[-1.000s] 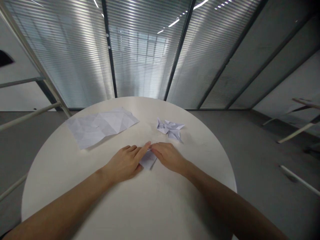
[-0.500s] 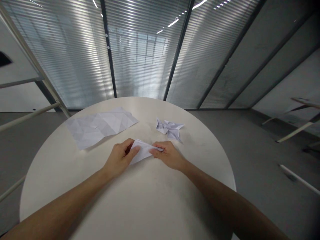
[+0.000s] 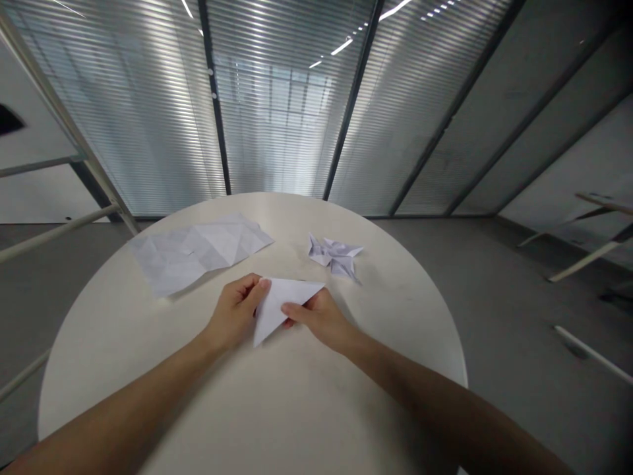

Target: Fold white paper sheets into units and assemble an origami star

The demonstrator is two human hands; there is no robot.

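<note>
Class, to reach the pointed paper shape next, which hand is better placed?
Probably the right hand: it is nearer the pointed paper shape than the left hand, though both hold the paper triangle.

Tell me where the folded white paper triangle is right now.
In the head view, the folded white paper triangle is just left of centre, held by the left hand and right hand, below and left of the spiky white paper shape.
</note>
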